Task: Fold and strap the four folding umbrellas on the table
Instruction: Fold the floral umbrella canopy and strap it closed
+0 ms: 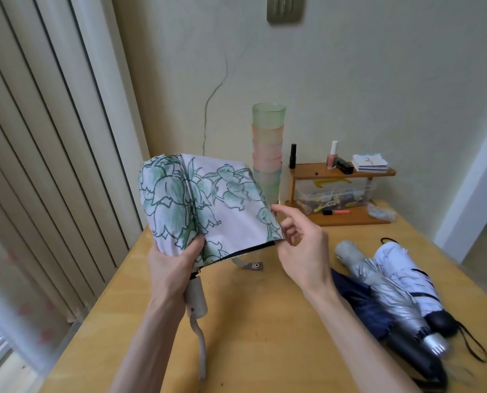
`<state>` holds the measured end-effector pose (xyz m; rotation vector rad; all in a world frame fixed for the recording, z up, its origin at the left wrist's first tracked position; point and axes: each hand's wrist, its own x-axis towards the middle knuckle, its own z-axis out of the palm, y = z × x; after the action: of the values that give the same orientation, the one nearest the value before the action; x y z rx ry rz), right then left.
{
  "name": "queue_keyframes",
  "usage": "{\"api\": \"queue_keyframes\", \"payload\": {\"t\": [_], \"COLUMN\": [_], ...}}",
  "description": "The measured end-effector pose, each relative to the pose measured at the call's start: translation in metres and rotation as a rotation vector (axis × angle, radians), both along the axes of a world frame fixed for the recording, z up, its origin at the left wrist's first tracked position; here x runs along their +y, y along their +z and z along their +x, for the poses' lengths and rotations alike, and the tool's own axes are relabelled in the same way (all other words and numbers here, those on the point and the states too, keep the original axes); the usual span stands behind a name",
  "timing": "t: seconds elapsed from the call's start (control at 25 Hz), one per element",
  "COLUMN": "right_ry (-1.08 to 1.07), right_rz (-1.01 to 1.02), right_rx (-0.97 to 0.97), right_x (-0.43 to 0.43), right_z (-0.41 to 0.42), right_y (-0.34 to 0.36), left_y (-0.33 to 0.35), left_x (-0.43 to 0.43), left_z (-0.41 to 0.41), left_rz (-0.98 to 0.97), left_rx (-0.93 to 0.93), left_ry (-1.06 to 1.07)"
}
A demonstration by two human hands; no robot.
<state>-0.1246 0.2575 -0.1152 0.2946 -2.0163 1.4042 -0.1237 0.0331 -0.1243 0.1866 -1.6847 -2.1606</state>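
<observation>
**A:** Is there any writing which one can read?

**B:** Only some marks on the paper cards, which lie on the wooden shelf behind and to the right of the floral umbrella. They are too small to read.

**A:** How does the floral umbrella look?

**B:** The cloth is pale pink and thin. It has a print of green flowers with dark outlines, and the hem is black.

**A:** Where is it?

**B:** It is in the air above the yellow wooden desk, between both hands. The left hand grips the gathered cloth just above the pale plastic handle, with its thumb pressed on the print. The right hand is at the right edge of the cloth, and its fingers are half curled. I cannot tell if they pinch the hem. One panel is spread flat.

**A:** Does something hang from it?

**B:** A grey strap with a round metal snap hangs under the hem. A pale cord falls from the handle.

**A:** And the other umbrellas?

**B:** Three lie close together on the desk, to the right of the floral umbrella. The navy umbrella, of soft cloth, is nearest to it. Then comes the shiny silver umbrella, and the white umbrella is farthest.

**A:** What stands behind it?

**B:** Just behind it there is a tower of frosted plastic cups, green on top and pink below. Further right, the shelf carries a black bottle and a pink nail polish with a white cap. Under the shelf top there is a clear plastic box.
</observation>
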Motion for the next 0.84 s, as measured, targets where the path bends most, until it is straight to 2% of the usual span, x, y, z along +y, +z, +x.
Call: {"api": "queue_keyframes", "payload": {"t": [0.16,0.28,0.4,0.48,0.64,0.72,0.84], "right_ry": [0.049,0.223,0.497,0.621,0.456,0.377,0.327], "right_rz": [0.085,0.069,0.163,0.165,0.03,0.079,0.178], "right_rx": [0.01,-0.102,-0.307,-0.369,-0.213,-0.111,-0.166], "right_x": [-0.008,-0.002,0.019,0.023,0.02,0.026,0.035], "right_z": [0.002,0.0,0.004,0.005,-0.001,-0.005,-0.004], "right_y": [-0.002,0.004,0.016,0.019,0.024,0.027,0.03], "left_y": [0.001,0.001,0.001,-0.001,-0.006,-0.006,-0.005], "left_x": [-0.009,-0.014,-0.023,-0.03,-0.039,-0.04,-0.04], "left_z": [0.0,0.001,0.003,0.003,0.002,0.004,0.006], "left_rz": [-0.051,-0.106,-0.203,-0.278,-0.461,-0.507,-0.535], "left_rx": [0.007,0.011,0.028,0.042,0.035,0.027,0.006], "left_ry": [0.0,-0.031,-0.065,-0.099,-0.182,-0.221,-0.256]}}
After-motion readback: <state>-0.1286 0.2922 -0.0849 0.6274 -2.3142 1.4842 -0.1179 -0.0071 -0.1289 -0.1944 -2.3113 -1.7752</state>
